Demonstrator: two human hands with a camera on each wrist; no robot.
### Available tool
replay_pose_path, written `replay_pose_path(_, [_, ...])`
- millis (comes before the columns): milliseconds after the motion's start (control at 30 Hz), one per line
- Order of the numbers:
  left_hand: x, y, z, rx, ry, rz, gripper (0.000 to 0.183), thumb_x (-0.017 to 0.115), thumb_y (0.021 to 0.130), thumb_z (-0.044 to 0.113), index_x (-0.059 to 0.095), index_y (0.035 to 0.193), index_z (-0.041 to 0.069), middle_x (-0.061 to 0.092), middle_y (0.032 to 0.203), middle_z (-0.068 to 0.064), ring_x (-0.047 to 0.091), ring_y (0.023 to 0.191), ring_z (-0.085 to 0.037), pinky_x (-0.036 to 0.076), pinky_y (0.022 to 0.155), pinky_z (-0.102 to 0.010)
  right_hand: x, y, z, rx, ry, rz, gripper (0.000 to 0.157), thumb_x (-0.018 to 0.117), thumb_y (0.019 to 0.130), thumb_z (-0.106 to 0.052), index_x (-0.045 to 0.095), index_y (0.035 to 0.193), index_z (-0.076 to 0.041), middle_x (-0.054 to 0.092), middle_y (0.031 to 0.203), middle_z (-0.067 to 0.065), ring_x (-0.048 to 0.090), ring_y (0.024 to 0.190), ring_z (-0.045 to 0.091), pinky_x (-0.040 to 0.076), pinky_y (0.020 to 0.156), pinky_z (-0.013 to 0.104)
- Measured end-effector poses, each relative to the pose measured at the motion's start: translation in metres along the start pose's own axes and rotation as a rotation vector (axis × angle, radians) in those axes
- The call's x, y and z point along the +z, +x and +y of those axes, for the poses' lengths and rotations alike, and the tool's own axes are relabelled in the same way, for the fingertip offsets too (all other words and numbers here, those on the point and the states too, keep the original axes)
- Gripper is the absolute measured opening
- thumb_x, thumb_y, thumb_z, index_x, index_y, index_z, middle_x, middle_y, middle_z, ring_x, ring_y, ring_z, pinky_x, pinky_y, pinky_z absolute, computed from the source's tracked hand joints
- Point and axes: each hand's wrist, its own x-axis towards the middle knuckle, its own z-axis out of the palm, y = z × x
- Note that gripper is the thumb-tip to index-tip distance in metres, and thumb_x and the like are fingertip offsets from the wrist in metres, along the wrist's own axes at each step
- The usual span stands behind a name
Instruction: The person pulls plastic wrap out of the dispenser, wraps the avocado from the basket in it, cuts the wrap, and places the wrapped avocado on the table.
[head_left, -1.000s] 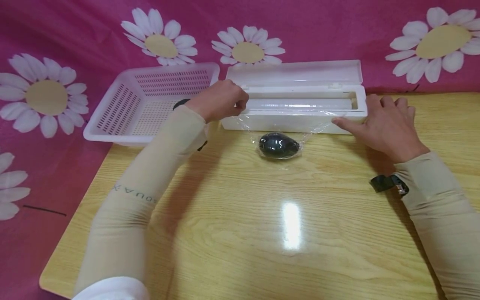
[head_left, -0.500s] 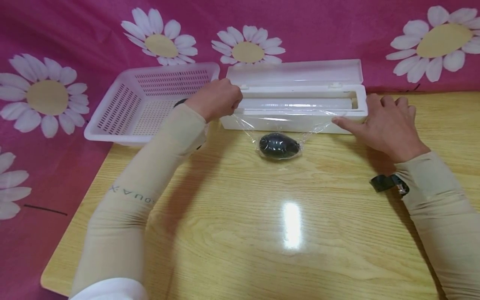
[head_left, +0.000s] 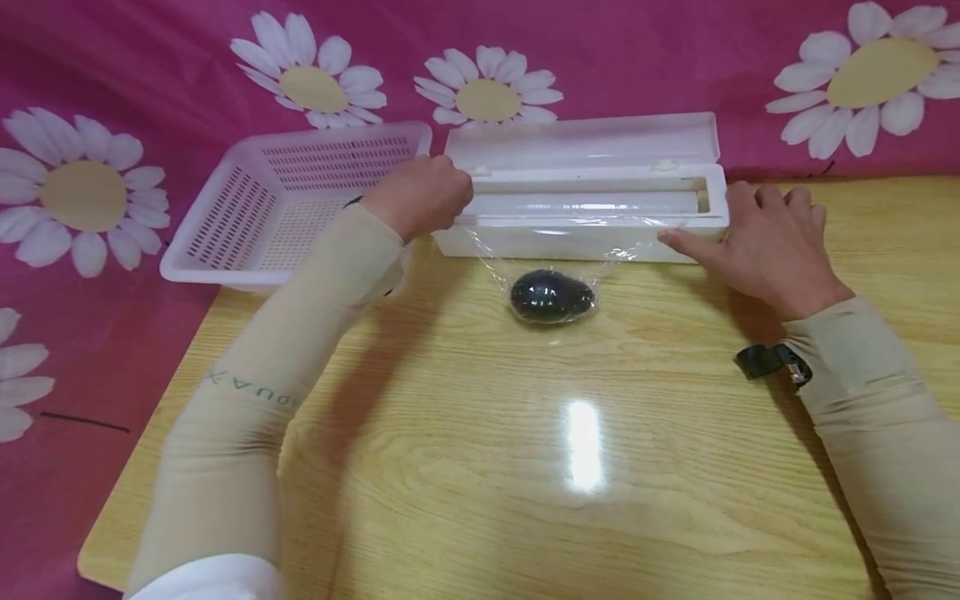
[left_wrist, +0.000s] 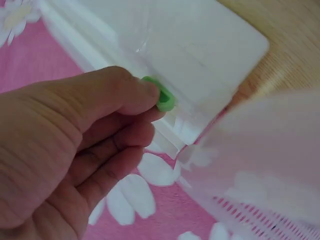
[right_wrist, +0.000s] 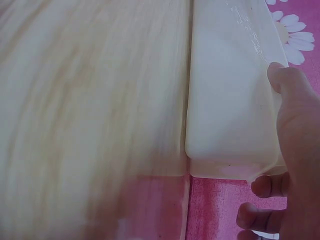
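My left hand is at the left end of a white cling film dispenser. Thumb and forefinger pinch a small green slide cutter there, as the left wrist view shows; the head view hides it. My right hand grips the dispenser's right end, with the thumb on its front edge and the other fingers around the end. A dark, glossy, avocado-shaped item lies in front, wrapped in clear film that stretches up to the dispenser. The film roll shows inside.
A white perforated basket stands left of the dispenser, partly behind my left arm. The dispenser's lid is raised at the back, near the flowered pink cloth. Wood-grain table extends in front.
My left hand has slid a little leftward along the dispenser's edge. The wrapped item has shifted slightly toward me. My right hand keeps its hold, and the head view has moved slightly.
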Motion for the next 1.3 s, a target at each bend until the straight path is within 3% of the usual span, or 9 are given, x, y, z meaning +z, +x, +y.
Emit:
replay_pose_path(167, [0.002, -0.002, 0.002, 0.016, 0.093, 0.033, 0.016, 0.061, 0.096, -0.002, 0.074, 0.104, -0.004, 0.075, 0.103, -0.025, 0.073, 0.093, -0.043, 0.063, 0.081, -0.054, 0.0, 0.001, -0.001, 0.002, -0.007, 0.001, 0.101, 0.049, 0.086, -0.084, 0.046, 0.128, 0.008, 0.046, 0.127, 0.04, 0.033, 0.108, 0.06, 0.027, 0.086, 0.068])
replay_pose_path(367, [0.0, -0.002, 0.001, -0.006, 0.091, 0.006, 0.016, 0.064, 0.095, 0.0, 0.073, 0.108, -0.005, 0.075, 0.104, -0.024, 0.074, 0.094, -0.041, 0.063, 0.083, -0.052, 0.001, 0.001, -0.001, 0.011, -0.004, -0.001, 0.103, 0.05, 0.086, -0.085, 0.045, 0.13, 0.008, 0.045, 0.128, 0.04, 0.033, 0.108, 0.059, 0.027, 0.087, 0.069])
replay_pose_path(600, [-0.001, -0.003, 0.002, -0.067, 0.109, -0.027, 0.022, 0.055, 0.099, -0.004, 0.072, 0.114, -0.006, 0.074, 0.11, -0.027, 0.074, 0.1, -0.043, 0.063, 0.085, -0.054, 0.002, 0.001, -0.004, 0.008, 0.003, -0.016, 0.103, 0.049, 0.086, -0.085, 0.045, 0.13, 0.008, 0.045, 0.129, 0.04, 0.033, 0.11, 0.059, 0.026, 0.088, 0.069])
replay_pose_path(800, [0.0, -0.004, 0.008, -0.09, 0.143, -0.008, 0.024, 0.055, 0.101, -0.004, 0.071, 0.119, -0.005, 0.074, 0.112, -0.027, 0.074, 0.1, -0.044, 0.063, 0.082, -0.055, 0.0, 0.0, -0.003, 0.019, -0.016, -0.035, 0.111, 0.048, 0.086, -0.086, 0.041, 0.14, 0.01, 0.042, 0.136, 0.044, 0.032, 0.115, 0.063, 0.026, 0.091, 0.074])
replay_pose_path(967, [0.0, -0.011, 0.011, -0.115, 0.151, 0.025, 0.024, 0.054, 0.101, -0.004, 0.072, 0.116, -0.003, 0.075, 0.11, -0.026, 0.074, 0.098, -0.044, 0.063, 0.079, -0.055, -0.001, 0.001, -0.006, 0.001, 0.001, -0.023, 0.106, 0.049, 0.086, -0.085, 0.044, 0.134, 0.009, 0.044, 0.131, 0.04, 0.032, 0.113, 0.06, 0.025, 0.09, 0.07])
replay_pose_path(1100, [0.0, -0.015, 0.013, -0.101, 0.155, 0.092, 0.023, 0.055, 0.101, -0.002, 0.075, 0.112, -0.001, 0.076, 0.107, -0.024, 0.075, 0.096, -0.042, 0.063, 0.081, -0.053, -0.001, 0.0, -0.007, 0.009, 0.005, -0.011, 0.103, 0.05, 0.086, -0.085, 0.046, 0.129, 0.009, 0.046, 0.125, 0.036, 0.032, 0.11, 0.056, 0.025, 0.089, 0.068])
replay_pose_path(1300, [-0.001, -0.025, 0.023, -0.084, 0.063, 0.157, 0.021, 0.06, 0.1, 0.012, 0.076, 0.107, 0.001, 0.077, 0.1, -0.019, 0.074, 0.092, -0.037, 0.062, 0.084, -0.051, 0.0, -0.001, -0.006, 0.039, 0.017, -0.017, 0.109, 0.051, 0.085, -0.084, 0.043, 0.138, 0.011, 0.045, 0.128, 0.037, 0.031, 0.11, 0.055, 0.023, 0.092, 0.068])
